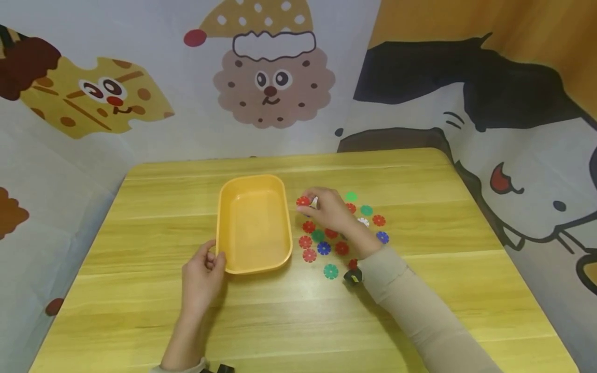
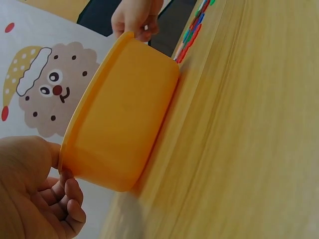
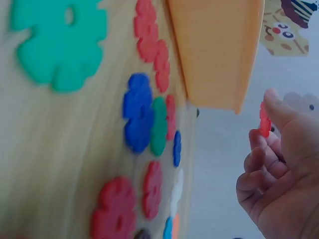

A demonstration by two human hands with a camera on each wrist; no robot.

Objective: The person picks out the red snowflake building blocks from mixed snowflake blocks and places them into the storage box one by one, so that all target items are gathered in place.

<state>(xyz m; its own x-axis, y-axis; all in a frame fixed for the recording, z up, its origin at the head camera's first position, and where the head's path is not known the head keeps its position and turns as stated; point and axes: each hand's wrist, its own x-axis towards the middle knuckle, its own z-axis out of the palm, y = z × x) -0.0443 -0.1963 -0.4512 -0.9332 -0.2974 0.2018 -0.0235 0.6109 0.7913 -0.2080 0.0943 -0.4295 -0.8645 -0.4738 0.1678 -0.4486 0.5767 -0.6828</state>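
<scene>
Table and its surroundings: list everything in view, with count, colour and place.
Tray: one, orange-yellow, on the table
Held disc: one, red, in the right hand
Red discs: at least seven, red, right of the tray
Green discs: at least four, green, right of the tray
Blue discs: at least two, blue, right of the tray
White disc: at least one, white, among the others
Table: one, yellow wood grain, under everything
Backdrop: mostly white with cartoon figures, behind and beside the table
Wrist devices: two, black, one at each wrist
Sleeves: two, beige, on the arms
Left hand: one, bare, pinching the tray's near left rim
Right hand: one, bare, pinching the held disc
</scene>
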